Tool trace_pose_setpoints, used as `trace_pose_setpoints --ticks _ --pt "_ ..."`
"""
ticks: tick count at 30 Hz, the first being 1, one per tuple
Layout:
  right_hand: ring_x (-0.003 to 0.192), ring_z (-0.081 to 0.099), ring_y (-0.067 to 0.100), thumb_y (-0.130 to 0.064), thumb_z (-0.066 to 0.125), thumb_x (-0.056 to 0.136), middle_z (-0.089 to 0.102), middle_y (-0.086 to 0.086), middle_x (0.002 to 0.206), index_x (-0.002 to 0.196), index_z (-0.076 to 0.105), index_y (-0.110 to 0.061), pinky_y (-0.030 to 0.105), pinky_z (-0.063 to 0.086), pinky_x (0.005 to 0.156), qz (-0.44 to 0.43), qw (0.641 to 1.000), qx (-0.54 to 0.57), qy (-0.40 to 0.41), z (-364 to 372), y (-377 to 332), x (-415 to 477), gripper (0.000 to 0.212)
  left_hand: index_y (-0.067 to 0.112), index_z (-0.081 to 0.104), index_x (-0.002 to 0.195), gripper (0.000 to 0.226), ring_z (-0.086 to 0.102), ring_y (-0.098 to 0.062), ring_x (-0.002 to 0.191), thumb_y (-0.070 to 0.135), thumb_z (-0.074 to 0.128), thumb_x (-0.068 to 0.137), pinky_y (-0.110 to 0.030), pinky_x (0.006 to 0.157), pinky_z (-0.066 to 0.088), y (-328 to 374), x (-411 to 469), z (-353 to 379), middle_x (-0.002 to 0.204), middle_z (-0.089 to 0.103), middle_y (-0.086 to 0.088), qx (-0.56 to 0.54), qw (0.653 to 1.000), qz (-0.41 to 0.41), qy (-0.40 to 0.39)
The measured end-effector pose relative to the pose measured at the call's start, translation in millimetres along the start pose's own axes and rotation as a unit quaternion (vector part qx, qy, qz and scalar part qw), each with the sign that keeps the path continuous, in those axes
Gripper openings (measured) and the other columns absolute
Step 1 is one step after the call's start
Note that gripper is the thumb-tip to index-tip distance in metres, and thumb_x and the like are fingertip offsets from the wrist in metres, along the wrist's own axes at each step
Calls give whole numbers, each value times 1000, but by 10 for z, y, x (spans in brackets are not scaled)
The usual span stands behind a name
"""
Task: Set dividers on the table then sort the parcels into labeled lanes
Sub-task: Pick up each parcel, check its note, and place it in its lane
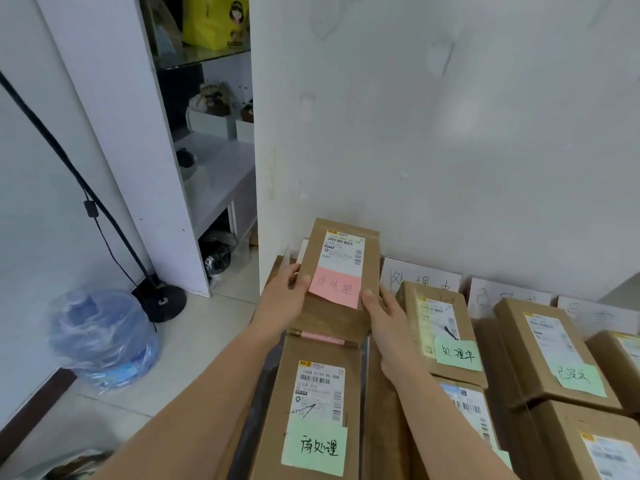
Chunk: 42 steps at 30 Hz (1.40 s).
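A brown cardboard parcel with a white shipping label and a pink note is tilted up at the far end of the leftmost lane. My left hand grips its left edge and my right hand grips its right edge. Below it lies another parcel with a green note. The middle lane holds a parcel with a green note. Further right sits a parcel, also green-noted. White lane cards with handwriting stand against the wall behind the lanes.
More brown parcels fill the table's right side. On the floor at left are a wrapped blue water jug and a black lamp stand base. A white shelf unit stands behind; the white wall closes the table's far side.
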State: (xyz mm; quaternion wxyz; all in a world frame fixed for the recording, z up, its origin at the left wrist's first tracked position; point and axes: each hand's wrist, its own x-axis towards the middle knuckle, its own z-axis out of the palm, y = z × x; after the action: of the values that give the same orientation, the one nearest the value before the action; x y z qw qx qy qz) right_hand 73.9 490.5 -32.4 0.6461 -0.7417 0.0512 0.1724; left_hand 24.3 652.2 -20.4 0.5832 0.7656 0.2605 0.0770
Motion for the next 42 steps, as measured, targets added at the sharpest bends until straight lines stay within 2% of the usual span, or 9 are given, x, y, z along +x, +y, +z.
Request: trace_pose_setpoints --ticks 3,7,11,14,18,24,28,36,42 --pt "121 53 16 -40 57 95 56 -2 134 147 39 -33 38 49 99 -5 1000 -11 8 -14 26 -35 56 31 46 138 39 57 -11 113 37 44 99 -44 98 48 -39 -20 15 126 60 9 7 1000 -1 4" --pt "115 52 12 -43 52 97 55 -3 135 148 36 -32 21 47 78 -28 999 -47 6 -23 8 -112 54 31 46 138 39 56 -11 113 39 38 100 -40 98 47 -38 -72 40 126 61 8 26 1000 0 16" --pt "133 45 17 -52 45 97 47 -6 145 150 34 -30 39 42 106 -65 990 -128 13 -66 -1 -197 58 23 45 139 38 47 -9 104 34 33 104 -28 86 36 40 -154 49 125 56 5 78 996 32 35" --pt "138 39 18 -48 48 97 43 -6 149 150 33 -29 43 36 112 -106 971 -213 25 -201 -27 -318 58 20 48 136 35 50 -18 120 28 38 103 -25 89 35 112 -232 58 131 56 1 140 983 97 70" --pt "140 36 17 -44 52 97 40 -5 152 149 34 -28 37 32 112 -155 922 -350 65 -509 -36 -529 57 17 46 137 40 43 -25 130 24 48 97 -44 107 37 275 -404 128 140 50 -4 283 923 238 106" --pt "145 26 17 -48 48 96 32 -8 155 148 32 -32 39 20 119 -194 836 -497 127 -1167 -47 -913 56 16 38 145 49 27 -21 143 33 43 99 -38 113 24 655 -972 580 153 36 -2 426 838 338 38" --pt "143 31 20 -47 53 93 43 -4 149 144 40 -28 40 23 117 -233 798 -529 169 -1744 44 -1277 56 19 27 149 56 24 -18 143 38 42 99 -36 115 22 789 -1445 1011 155 30 1 440 829 345 -12" --pt "146 27 20 -50 52 93 38 -2 153 146 39 -28 39 20 118 -196 770 -560 236 -2989 422 -2252 59 25 19 153 60 17 -19 148 44 40 100 -38 119 16 874 -2552 1913 160 21 3 477 793 374 -58" --pt "135 45 27 -47 67 84 54 5 141 136 54 -23 51 41 105 -144 762 -563 285 -3839 781 -2893 59 22 25 151 59 21 -20 146 41 43 99 -38 118 19 913 -3321 2588 158 27 2 462 778 418 -82"
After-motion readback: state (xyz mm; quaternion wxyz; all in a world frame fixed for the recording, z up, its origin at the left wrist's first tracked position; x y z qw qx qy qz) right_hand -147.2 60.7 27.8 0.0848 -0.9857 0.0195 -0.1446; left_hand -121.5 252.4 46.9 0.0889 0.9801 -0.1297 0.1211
